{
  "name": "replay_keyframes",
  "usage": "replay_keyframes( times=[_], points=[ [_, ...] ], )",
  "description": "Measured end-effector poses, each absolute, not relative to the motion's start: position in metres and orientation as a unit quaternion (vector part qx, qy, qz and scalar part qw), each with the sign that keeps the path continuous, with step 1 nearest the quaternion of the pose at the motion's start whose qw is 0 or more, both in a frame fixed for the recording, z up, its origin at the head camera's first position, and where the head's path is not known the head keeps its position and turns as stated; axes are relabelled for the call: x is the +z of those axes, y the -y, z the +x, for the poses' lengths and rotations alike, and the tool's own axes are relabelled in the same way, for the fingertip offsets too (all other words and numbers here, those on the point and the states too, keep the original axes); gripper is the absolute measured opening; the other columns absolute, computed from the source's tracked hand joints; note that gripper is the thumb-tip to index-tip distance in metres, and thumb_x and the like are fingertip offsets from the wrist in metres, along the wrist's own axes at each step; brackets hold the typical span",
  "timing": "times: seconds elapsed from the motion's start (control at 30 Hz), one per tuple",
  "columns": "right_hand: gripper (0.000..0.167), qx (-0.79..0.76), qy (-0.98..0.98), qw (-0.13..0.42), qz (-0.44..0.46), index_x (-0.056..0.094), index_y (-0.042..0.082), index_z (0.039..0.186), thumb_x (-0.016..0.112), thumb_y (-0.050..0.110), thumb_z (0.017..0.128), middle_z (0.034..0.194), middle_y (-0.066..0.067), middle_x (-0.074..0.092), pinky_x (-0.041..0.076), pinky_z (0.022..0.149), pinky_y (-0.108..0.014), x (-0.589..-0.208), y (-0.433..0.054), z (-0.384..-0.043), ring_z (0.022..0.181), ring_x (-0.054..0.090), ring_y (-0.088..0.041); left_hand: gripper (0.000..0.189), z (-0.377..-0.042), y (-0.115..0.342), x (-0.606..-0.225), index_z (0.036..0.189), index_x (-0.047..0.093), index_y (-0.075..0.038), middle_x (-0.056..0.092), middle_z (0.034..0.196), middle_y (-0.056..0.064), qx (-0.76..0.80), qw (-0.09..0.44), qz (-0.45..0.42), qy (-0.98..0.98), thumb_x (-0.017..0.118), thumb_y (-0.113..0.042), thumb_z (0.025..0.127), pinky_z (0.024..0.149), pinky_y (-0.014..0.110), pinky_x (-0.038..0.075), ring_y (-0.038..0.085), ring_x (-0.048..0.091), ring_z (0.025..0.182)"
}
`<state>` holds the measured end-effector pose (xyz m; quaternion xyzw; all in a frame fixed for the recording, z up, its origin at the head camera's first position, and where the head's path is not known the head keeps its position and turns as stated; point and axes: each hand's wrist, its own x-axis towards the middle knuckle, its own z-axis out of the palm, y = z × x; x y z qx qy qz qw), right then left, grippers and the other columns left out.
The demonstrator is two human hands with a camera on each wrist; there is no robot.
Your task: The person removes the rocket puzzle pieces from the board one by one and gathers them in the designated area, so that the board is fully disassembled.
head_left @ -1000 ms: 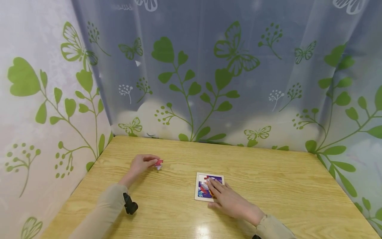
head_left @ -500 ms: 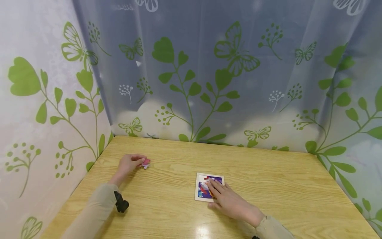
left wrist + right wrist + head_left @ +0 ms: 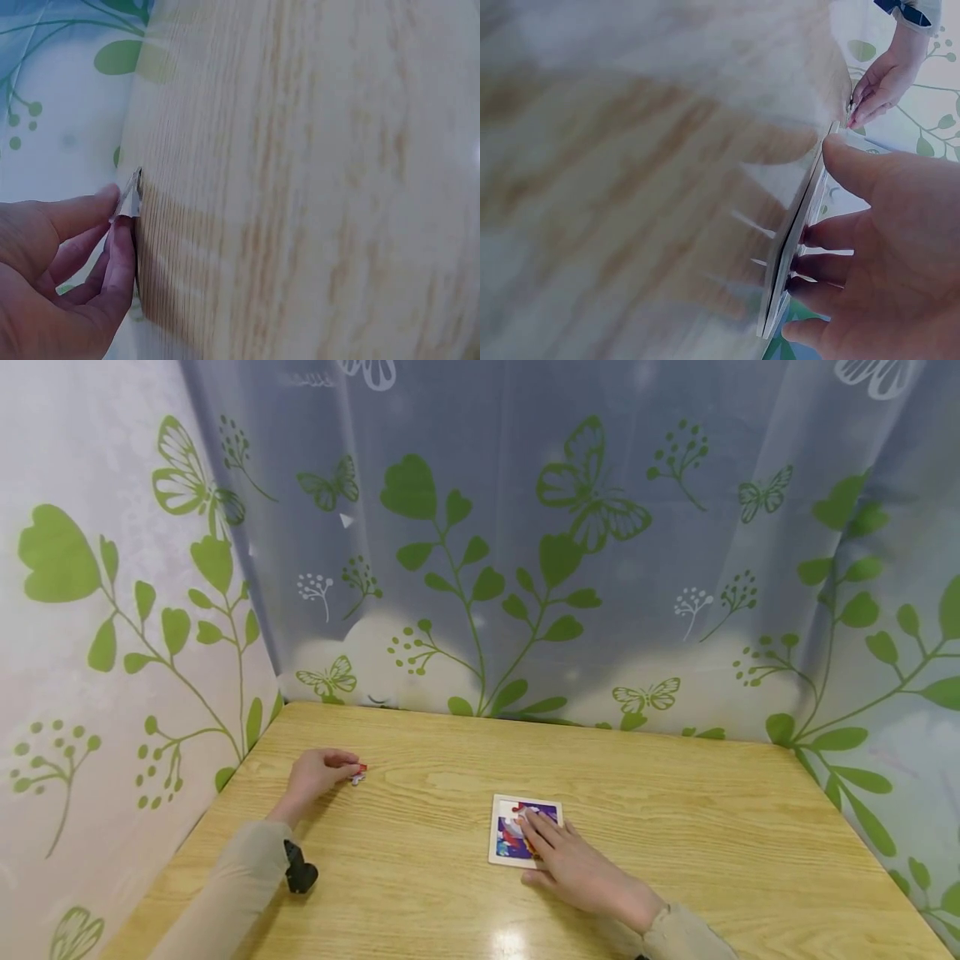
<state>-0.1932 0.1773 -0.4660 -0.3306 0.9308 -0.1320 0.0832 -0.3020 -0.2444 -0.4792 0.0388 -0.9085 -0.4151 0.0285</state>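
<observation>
In the head view, the person's left hand (image 3: 315, 774) is out toward the left end of the wooden tabletop (image 3: 675, 827), thumb and fingertips pinched together on a small puzzle piece (image 3: 357, 776). The red part of the piece points off to the right, and a pale knob juts toward the person. Fingers cover the rest, so I can't tell its long axis from there. Well apart from it, the right hand (image 3: 581, 868) lies with straight fingers across the puzzle board (image 3: 492, 835), pressing nothing between finger and thumb. The board is nearly square, flat on the tabletop, with no clear long axis. Its side edges run away from the person, almost straight ahead. Purple, red and blue printing shows inside the white frame, and a pale patch sits in the far left corner. Behind hangs a cloth (image 3: 645, 610) with green leaves and butterflies.

In the left wrist view, the left thumb and fingers close on the piece, which I see edge-on as a thin sliver slanting up and to the right. Whether it touches the tabletop I can't tell.

In the right wrist view, the board is edge-on too, a long slanting strip. Right fingertips touch its face, with the thumb spread apart from them. The left hand shows in the background.
</observation>
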Motion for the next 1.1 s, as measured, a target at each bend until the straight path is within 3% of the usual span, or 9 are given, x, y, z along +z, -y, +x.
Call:
replay_keyframes(
  times=[0.2, 0.9, 1.1],
  points=[
    [0.074, -0.134, -0.931, 0.09, -0.328, 0.026, -0.002, 0.158, 0.051, 0.043, 0.105, 0.165, -0.022, 0.022, 0.022, 0.117, -0.064, -0.4682, -0.1782, -0.1935, 0.15, 0.025, -0.041, 0.022, -0.3037, 0.2441, -0.4804, 0.107, 0.076, 0.001, 0.074, 0.102, 0.016, -0.397, 0.034, 0.033, 0.917, 0.077, -0.015, 0.091, 0.075, 0.029, 0.045, 0.028, 0.065, 0.093],
    [0.074, -0.151, -0.929, 0.1, -0.323, 0.027, -0.001, 0.158, 0.052, 0.044, 0.104, 0.165, -0.022, 0.023, 0.021, 0.117, -0.064, -0.4629, -0.1784, -0.1923, 0.149, 0.027, -0.041, 0.014, -0.3011, 0.2432, -0.4777, 0.1, 0.076, 0.003, 0.075, 0.094, 0.017, -0.359, 0.057, -0.003, 0.932, 0.075, -0.008, 0.091, 0.067, 0.033, 0.049, 0.026, 0.067, 0.08],
    [0.073, -0.159, -0.929, 0.097, -0.319, 0.029, 0.0, 0.158, 0.053, 0.044, 0.104, 0.164, -0.022, 0.023, 0.021, 0.118, -0.063, -0.4646, -0.1785, -0.1967, 0.149, 0.027, -0.041, 0.016, -0.3034, 0.2421, -0.4758, 0.102, 0.075, 0.003, 0.074, 0.099, 0.019, -0.339, 0.076, 0.002, 0.938, 0.072, -0.011, 0.094, 0.076, 0.043, 0.052, 0.033, 0.068, 0.088]
  ],
)
